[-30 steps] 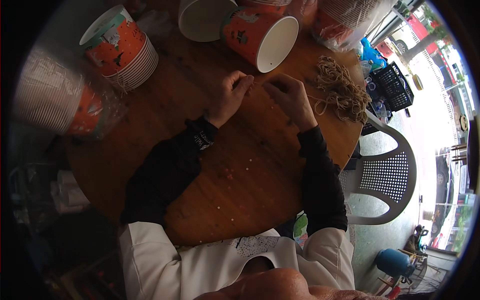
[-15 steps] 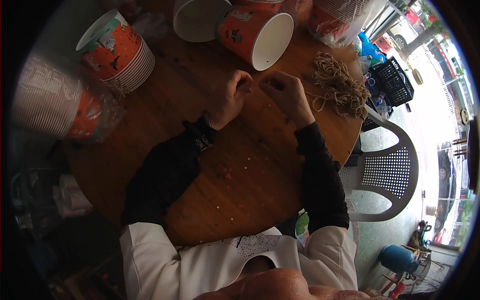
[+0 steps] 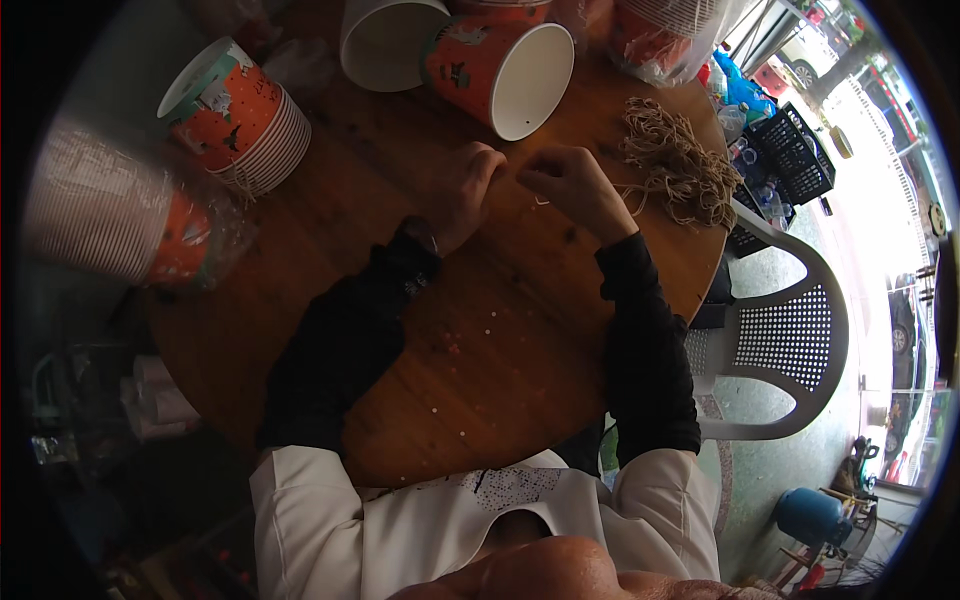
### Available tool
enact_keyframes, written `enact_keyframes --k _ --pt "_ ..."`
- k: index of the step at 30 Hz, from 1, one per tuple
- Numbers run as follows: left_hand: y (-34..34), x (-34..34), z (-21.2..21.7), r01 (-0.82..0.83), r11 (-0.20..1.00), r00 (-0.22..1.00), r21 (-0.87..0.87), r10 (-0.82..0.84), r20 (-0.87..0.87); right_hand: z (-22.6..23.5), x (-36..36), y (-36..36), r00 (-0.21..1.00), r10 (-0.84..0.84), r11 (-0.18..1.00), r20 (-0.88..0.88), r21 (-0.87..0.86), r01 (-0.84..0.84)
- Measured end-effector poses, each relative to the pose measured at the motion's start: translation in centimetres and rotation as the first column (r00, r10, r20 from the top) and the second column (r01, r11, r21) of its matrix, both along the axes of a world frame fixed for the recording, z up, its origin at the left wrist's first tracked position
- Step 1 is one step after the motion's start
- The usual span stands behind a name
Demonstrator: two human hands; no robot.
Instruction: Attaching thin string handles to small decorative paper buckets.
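Observation:
Both my hands are close together over the round wooden table [image 3: 480,370], just nearer than an orange paper bucket lying on its side. My left hand [image 3: 465,195] has its fingers curled in; whatever is in them is hidden. Thumb and fingers of my right hand [image 3: 578,192] are pinched together, and a short pale bit of string [image 3: 541,202] shows below them. Right of that hand lies a tangled heap of tan string [image 3: 685,170], with a loose strand running toward my wrist. The orange bucket [image 3: 465,75] turns its white open mouth to the right.
At the left stand a stack of orange buckets [image 3: 240,120] with string on it and a plastic-wrapped stack [image 3: 110,210]. Another tipped bucket [image 3: 385,45] and a wrapped stack [image 3: 665,30] are at the back. A grey plastic chair [image 3: 785,335] and black crates [image 3: 790,150] are to the right.
My left hand has turned slightly, its fingers more closed. A bit of string now shows under my right hand. The whole view has shifted a little.

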State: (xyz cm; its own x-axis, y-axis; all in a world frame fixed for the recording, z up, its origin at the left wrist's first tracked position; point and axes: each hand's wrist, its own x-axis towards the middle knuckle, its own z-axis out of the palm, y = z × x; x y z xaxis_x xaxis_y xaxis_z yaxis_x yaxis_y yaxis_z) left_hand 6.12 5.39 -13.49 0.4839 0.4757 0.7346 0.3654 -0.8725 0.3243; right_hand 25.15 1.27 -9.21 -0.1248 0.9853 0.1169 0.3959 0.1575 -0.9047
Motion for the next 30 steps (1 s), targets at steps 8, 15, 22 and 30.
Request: enact_keyframes --k 8,15,22,30 --pt "1.0 5.4 0.9 -0.212 0.877 0.952 0.431 0.285 -0.112 -1.9 5.6 1.8 0.898 -0.408 0.888 -0.166 0.158 0.432" --pt "1.5 2.1 -0.8 -0.584 0.811 0.732 0.045 0.550 -0.403 -3.9 4.1 2.0 0.789 -0.369 0.904 -0.491 0.006 0.427" --pt "1.0 -4.4 -1.0 -0.536 0.828 0.789 0.163 0.561 -0.251 -3.5 -2.4 0.9 0.801 -0.124 0.992 -0.586 -0.095 0.084" --pt "-5.9 -6.3 1.6 -0.464 0.873 0.883 -0.152 0.442 -0.154 -2.7 -7.1 -2.3 0.735 0.015 0.999 -0.678 -0.020 -0.038"
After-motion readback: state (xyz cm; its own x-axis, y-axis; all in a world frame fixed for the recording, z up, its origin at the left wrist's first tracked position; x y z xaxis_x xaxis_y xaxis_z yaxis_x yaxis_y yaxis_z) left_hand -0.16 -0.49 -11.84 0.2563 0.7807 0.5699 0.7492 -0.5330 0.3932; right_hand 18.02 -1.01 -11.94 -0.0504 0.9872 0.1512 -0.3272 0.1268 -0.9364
